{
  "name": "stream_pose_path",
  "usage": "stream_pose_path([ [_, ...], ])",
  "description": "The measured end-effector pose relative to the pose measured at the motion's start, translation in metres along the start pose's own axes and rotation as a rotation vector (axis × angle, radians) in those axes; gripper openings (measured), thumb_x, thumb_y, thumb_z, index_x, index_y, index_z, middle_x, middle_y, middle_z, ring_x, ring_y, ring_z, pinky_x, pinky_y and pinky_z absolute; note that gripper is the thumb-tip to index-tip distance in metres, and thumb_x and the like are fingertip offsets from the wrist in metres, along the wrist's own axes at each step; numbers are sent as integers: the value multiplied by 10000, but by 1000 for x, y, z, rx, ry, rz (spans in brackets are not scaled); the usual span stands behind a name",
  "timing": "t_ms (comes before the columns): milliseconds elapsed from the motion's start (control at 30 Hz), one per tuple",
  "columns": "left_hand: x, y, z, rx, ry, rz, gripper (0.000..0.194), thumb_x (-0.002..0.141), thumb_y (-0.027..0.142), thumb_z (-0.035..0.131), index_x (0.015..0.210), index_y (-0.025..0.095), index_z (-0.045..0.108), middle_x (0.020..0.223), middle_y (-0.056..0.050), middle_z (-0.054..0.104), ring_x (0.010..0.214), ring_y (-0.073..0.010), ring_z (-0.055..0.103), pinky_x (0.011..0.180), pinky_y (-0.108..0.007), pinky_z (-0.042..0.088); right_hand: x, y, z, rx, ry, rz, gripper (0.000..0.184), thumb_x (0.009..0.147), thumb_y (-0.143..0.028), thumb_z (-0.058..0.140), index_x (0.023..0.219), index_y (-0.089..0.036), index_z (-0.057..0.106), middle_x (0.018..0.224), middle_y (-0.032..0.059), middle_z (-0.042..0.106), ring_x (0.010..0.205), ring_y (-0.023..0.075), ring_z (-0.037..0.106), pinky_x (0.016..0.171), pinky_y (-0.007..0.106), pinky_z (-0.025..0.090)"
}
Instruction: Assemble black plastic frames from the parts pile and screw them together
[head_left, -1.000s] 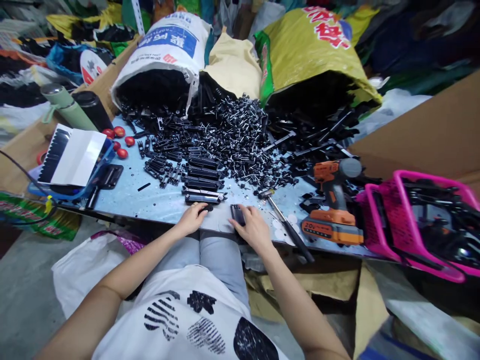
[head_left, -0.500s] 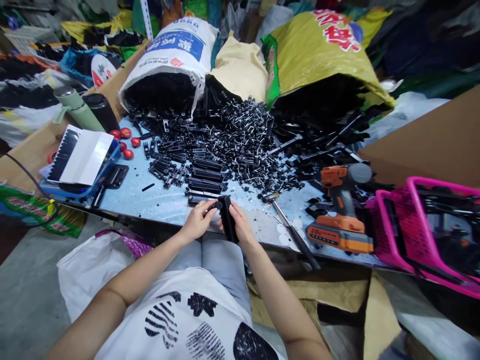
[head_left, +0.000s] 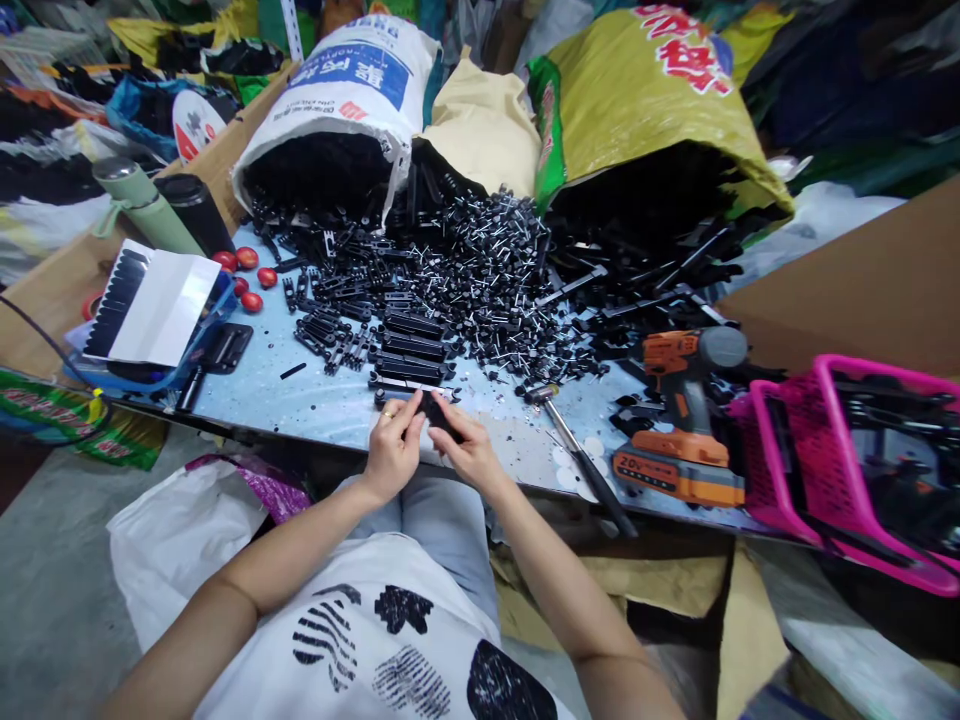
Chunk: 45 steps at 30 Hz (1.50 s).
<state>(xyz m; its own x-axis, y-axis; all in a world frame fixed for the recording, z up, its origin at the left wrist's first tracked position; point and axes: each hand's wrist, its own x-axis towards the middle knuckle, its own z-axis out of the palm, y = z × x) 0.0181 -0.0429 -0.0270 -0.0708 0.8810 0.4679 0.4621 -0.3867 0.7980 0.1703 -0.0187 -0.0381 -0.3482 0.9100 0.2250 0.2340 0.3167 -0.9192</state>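
My left hand [head_left: 394, 447] and my right hand [head_left: 466, 442] meet at the table's front edge, both closed on a black plastic part [head_left: 439, 412]. The fingers and thumbs of both hands press at its far end, and much of it is hidden behind them. Just beyond, a row of long black plastic pieces [head_left: 411, 350] lies side by side. Behind that row rises a heap of small black parts with metal pins [head_left: 495, 270]. Smaller black links [head_left: 337, 335] are spread to the left of the heap.
A hammer [head_left: 581, 455] and an orange cordless drill [head_left: 679, 415] lie to the right, beside pink baskets [head_left: 840, 460]. White [head_left: 337, 85] and yellow [head_left: 637, 90] sacks spill black parts at the back. Left are red fruits [head_left: 251, 302], a blue tray [head_left: 202, 345] and a green bottle [head_left: 146, 205].
My right hand has lifted a long black part off the table edge and brought it to my left hand. The part has since tipped away from me, and both hands have closed around it.
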Motion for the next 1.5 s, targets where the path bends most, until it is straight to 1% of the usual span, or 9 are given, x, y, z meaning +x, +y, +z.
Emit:
stream_pose_path([
  [100,5,1,-3,-29,99,31,356,946,266,401,1248,161,557,890,-73,550,843,-143,547,765,-269,477,-4,-3,20,17,97,-9,542,900,-396,478,1414,-260,374,999,72,590,576,95,537,584,275,516],
  [233,7,-11,-12,-78,-72,83,332,940,294,417,1200,179,589,931,-79,589,876,-155,562,797,-296,485,-11,-6,30,-78,79,-30,549,909,-406,459,1423,-244,355,1029,77,588,759,142,598,712,299,523],
  [367,-15,-30,-4,-97,-67,-224,378,957,353,350,1244,183,527,957,-81,591,761,-141,596,713,-299,520,-5,3,14,-286,-114,3,516,924,-434,411,1405,-250,386,1080,78,605,931,176,602,824,323,502],
  [500,-37,-37,-3,101,-125,-354,435,943,322,367,1349,168,393,1066,-122,560,794,-167,616,713,-337,530,28,25,-46,-567,-124,20,418,912,-452,421,1230,-235,584,1101,89,621,979,202,583,873,359,472],
  [667,-14,-22,-10,516,-490,152,426,856,203,518,1281,210,487,1280,-136,492,1249,-296,391,1012,-500,332,99,61,-149,-735,314,59,350,919,-380,393,1023,-167,650,960,92,644,869,194,576,819,349,462],
  [833,17,-15,8,624,-931,361,368,860,45,408,1179,169,542,996,-100,621,969,-219,555,869,-395,407,159,98,-211,-1168,213,236,330,893,-246,403,1141,-121,582,1131,154,570,1029,236,500,820,337,418],
  [1167,36,-25,12,734,-852,95,351,875,79,406,1196,135,535,979,-115,609,930,-240,561,792,-379,434,216,163,-255,-1449,38,405,386,910,-85,239,1104,-78,573,1157,188,548,1145,230,399,903,403,297],
  [1333,21,-11,-23,384,-770,71,463,863,314,557,1299,183,473,1179,-128,578,1118,-256,508,955,-406,396,210,147,-254,-1434,10,383,395,846,-80,279,1009,-86,639,1036,223,582,1047,260,480,808,417,340],
  [1500,-34,-9,-114,-26,-936,-275,383,824,317,608,1183,183,608,981,-71,695,847,-163,648,750,-234,505,196,145,-250,-1328,213,322,521,769,-261,324,1243,-258,542,1176,239,525,1037,360,516,686,490,379],
])
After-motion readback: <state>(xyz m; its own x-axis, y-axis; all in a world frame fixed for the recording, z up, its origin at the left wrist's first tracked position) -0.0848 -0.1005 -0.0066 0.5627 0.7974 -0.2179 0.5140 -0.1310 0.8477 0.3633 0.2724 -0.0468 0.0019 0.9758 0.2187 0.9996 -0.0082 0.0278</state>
